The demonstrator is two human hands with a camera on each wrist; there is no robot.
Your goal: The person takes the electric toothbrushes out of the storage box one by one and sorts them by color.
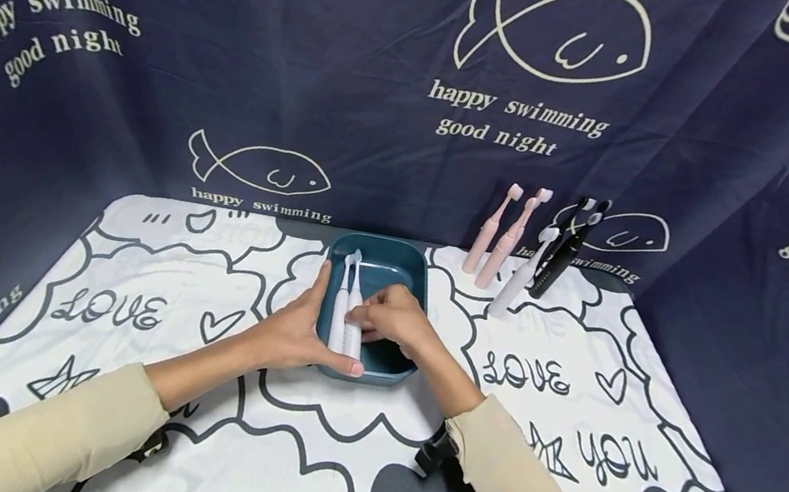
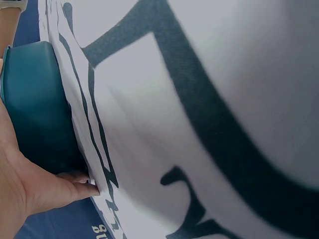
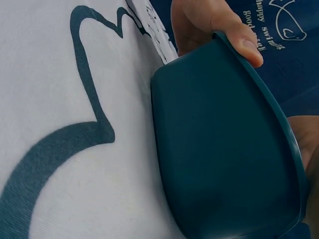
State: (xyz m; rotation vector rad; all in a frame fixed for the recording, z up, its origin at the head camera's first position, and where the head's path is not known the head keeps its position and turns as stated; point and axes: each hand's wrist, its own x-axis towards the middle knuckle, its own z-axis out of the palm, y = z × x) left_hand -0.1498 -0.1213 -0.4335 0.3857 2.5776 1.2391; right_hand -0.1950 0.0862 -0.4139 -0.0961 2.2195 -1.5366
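A dark teal rectangular box (image 1: 389, 360) stands on the cloth in the middle of the head view. Two white electric toothbrushes lie side by side along its left part, heads toward the far end. My left hand (image 1: 294, 334) grips the box from the left, thumb over the near rim and fingers along the side wall (image 2: 37, 99). Inside the box, my right hand (image 1: 394, 317) pinches the handle of the right-hand white toothbrush (image 1: 356, 299). The left-hand white toothbrush (image 1: 340, 314) lies beside it. The right wrist view shows the box's outer wall (image 3: 214, 134), with my right fingertips hidden.
To the right of the box, several electric toothbrushes stand upright: two pink ones, including a pink toothbrush (image 1: 483, 242), a white toothbrush (image 1: 517, 280) and black toothbrushes (image 1: 561, 257). A patterned white cloth (image 1: 170, 282) covers the table, and a dark blue curtain (image 1: 356, 89) hangs behind.
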